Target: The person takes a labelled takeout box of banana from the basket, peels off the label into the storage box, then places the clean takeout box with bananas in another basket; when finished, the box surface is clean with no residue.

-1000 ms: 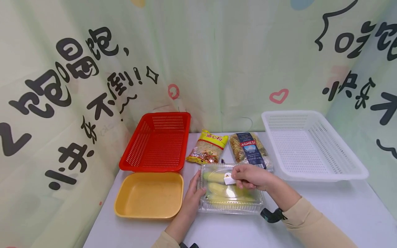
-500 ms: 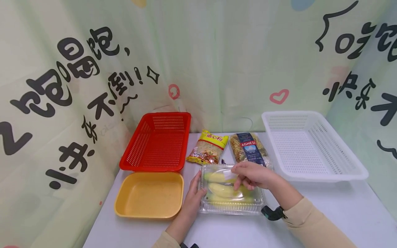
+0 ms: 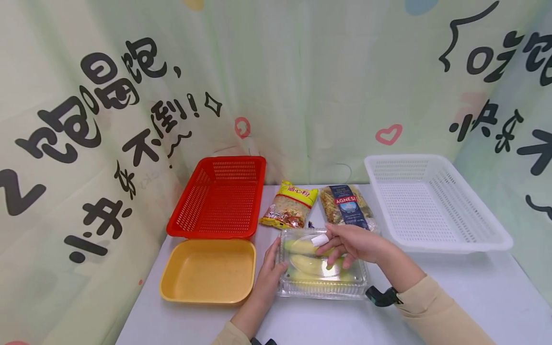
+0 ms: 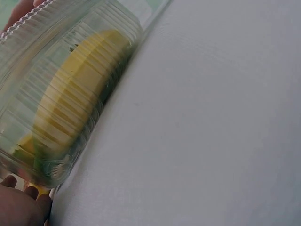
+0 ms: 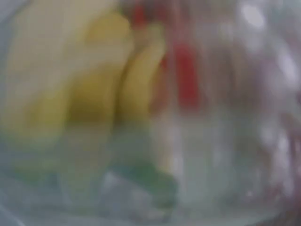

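A clear plastic clamshell box (image 3: pixel 321 287) with yellow bananas (image 3: pixel 308 263) inside stands on the table with its lid down. My left hand (image 3: pixel 269 270) grips its left side, thumb over the lid edge. Above the lid, my right hand (image 3: pixel 355 242) pinches a small white sticker (image 3: pixel 320 240) between thumb and index finger, the other fingers loosely spread over the lid. In the left wrist view a banana (image 4: pixel 77 89) shows through the ribbed wall, with left fingertips (image 4: pixel 30 202) at the box's lower corner. The right wrist view is blurred, with yellow bananas (image 5: pixel 94 94) behind clear plastic.
Behind the box lie a yellow-topped bag of macaroni (image 3: pixel 290 206) and an AGNESI pasta bag (image 3: pixel 348 206). A red basket (image 3: pixel 215 230) and a yellow tray (image 3: pixel 207 296) stand on the left. At the right is a white basket (image 3: pixel 448 242). A printed curtain (image 3: pixel 327 96) hangs behind.
The sticker has turned in the right fingers, and the right hand has shifted slightly right as its other fingers loosened. My left hand and the box have stayed almost still.
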The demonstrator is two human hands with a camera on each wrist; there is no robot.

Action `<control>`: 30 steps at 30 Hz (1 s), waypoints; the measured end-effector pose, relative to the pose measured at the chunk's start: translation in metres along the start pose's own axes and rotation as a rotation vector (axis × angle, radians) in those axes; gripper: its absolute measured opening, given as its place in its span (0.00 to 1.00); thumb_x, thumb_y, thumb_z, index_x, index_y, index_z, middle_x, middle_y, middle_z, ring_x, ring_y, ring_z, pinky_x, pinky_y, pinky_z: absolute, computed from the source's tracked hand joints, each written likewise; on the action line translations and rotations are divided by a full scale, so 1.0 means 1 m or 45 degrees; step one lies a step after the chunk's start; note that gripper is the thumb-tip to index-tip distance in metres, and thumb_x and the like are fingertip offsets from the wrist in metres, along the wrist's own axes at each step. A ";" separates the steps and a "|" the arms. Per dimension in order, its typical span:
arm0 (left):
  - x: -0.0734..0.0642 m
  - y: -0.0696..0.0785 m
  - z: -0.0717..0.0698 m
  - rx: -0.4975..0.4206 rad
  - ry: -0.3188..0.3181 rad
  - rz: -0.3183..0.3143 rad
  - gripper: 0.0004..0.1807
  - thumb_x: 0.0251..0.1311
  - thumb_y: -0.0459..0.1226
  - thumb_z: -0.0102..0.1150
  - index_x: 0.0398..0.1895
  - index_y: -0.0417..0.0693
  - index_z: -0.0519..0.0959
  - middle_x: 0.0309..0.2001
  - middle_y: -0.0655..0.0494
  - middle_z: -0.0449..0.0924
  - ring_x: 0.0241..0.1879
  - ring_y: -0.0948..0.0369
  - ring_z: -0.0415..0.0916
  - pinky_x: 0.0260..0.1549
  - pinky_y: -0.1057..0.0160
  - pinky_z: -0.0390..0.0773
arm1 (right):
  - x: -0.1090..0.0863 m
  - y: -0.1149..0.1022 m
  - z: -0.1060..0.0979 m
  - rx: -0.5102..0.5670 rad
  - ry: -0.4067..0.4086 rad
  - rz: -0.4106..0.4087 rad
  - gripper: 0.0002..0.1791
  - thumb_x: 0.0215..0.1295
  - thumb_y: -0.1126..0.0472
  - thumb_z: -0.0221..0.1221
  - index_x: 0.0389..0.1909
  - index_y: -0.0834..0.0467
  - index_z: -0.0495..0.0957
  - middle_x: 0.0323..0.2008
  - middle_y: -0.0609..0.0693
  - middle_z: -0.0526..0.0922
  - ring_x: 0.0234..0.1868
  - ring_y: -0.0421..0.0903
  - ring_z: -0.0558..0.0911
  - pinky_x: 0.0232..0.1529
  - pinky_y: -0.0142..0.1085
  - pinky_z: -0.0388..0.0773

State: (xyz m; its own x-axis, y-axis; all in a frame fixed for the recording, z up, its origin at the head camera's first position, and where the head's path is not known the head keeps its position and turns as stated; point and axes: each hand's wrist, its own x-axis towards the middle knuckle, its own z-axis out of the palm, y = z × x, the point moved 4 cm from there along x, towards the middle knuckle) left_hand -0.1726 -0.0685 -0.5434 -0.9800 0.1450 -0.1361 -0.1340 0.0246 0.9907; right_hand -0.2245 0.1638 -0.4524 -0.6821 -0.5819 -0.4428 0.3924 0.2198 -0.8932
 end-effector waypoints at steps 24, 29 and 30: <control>0.000 0.002 -0.001 0.005 0.005 0.052 0.37 0.66 0.39 0.49 0.76 0.75 0.53 0.79 0.61 0.46 0.80 0.52 0.37 0.75 0.38 0.40 | 0.001 -0.001 -0.014 0.113 0.030 -0.191 0.06 0.69 0.63 0.57 0.44 0.59 0.79 0.37 0.49 0.87 0.30 0.41 0.84 0.31 0.30 0.84; 0.000 0.002 0.000 0.000 0.011 0.047 0.37 0.66 0.39 0.49 0.75 0.77 0.53 0.79 0.63 0.46 0.80 0.53 0.37 0.75 0.39 0.40 | 0.002 0.001 -0.016 -0.008 0.143 -0.194 0.09 0.69 0.60 0.60 0.43 0.62 0.78 0.38 0.49 0.85 0.33 0.43 0.81 0.38 0.32 0.83; 0.000 0.002 0.000 -0.001 0.010 0.047 0.37 0.66 0.39 0.49 0.75 0.77 0.53 0.79 0.63 0.46 0.80 0.53 0.37 0.75 0.39 0.40 | 0.002 0.001 -0.016 -0.024 0.177 -0.191 0.09 0.69 0.60 0.60 0.44 0.62 0.78 0.38 0.50 0.84 0.33 0.43 0.80 0.38 0.32 0.82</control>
State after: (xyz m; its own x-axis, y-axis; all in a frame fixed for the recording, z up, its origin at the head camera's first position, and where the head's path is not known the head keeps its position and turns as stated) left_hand -0.1728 -0.0685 -0.5417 -0.9854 0.1380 -0.0993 -0.0977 0.0182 0.9950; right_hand -0.2353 0.1752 -0.4555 -0.8114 -0.4956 -0.3099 0.2690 0.1541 -0.9507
